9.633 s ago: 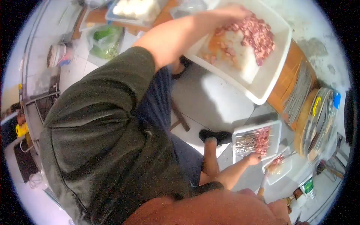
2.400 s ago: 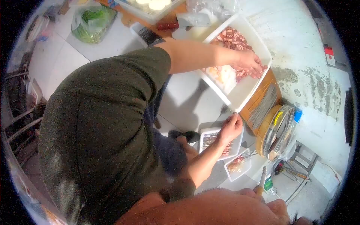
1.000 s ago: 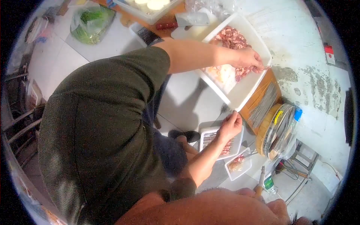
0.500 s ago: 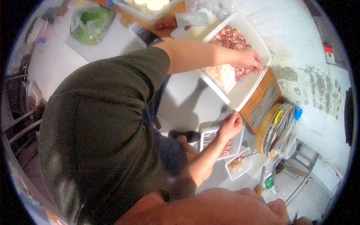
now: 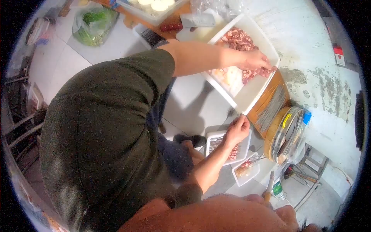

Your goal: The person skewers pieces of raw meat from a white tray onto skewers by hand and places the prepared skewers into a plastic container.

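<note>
Left hand (image 5: 255,61) bunches its fingertips over the large white tray (image 5: 256,101), at its right rim beside the chopped meat (image 5: 240,38); what they pinch is too small to tell. The meat lies inside that tray, mostly toward its upper end. Right hand (image 5: 237,129) presses thumb and forefinger together at the tray's lower corner, its grip likewise unclear. Below the tray sits a smaller white container (image 5: 245,151) of skewered meat (image 5: 233,153), and near that a shallow dish (image 5: 250,176). Bare skewers (image 5: 273,107) lie right of the large tray's lower end, beside a round wooden tub (image 5: 273,136). A cleaver (image 5: 198,20) rests above-left of it.
</note>
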